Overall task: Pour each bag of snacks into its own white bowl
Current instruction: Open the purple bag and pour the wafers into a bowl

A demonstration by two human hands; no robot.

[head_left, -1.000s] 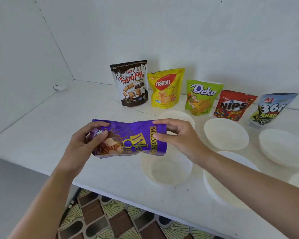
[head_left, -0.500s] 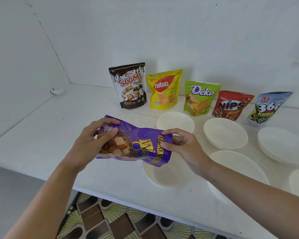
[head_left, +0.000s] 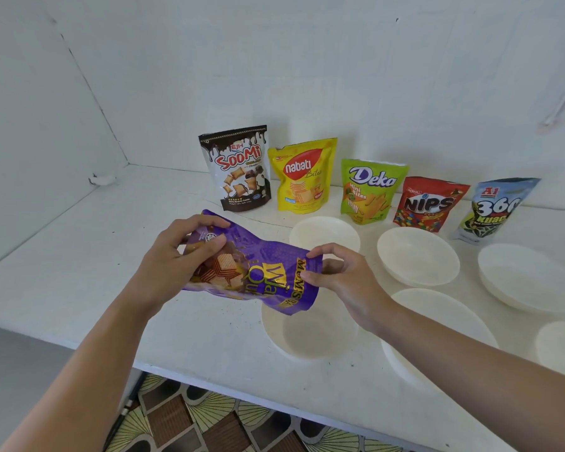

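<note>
The left hand (head_left: 167, 265) grips 1 end of the purple bag (head_left: 268, 265), fingers curled round it; the right hand (head_left: 346, 282) pinches the other end. The bag is held sideways in the air, its right end over a white bowl (head_left: 307, 337) on the table (head_left: 95, 256).

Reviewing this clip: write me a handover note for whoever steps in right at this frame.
Left hand: grips the purple bag by its bottom end.
Right hand: pinches the bag's top edge.
The bag is held sideways in the air, its top over the nearest white bowl. Whether it is open cannot be told.
Soomi bag, Nabati bag, Deka bag, Nips bag and A1 bag stand along the back wall, with the other white bowls in front of them.
Done: nothing poured; every bowl looks empty.
Left: all six bags.
</note>
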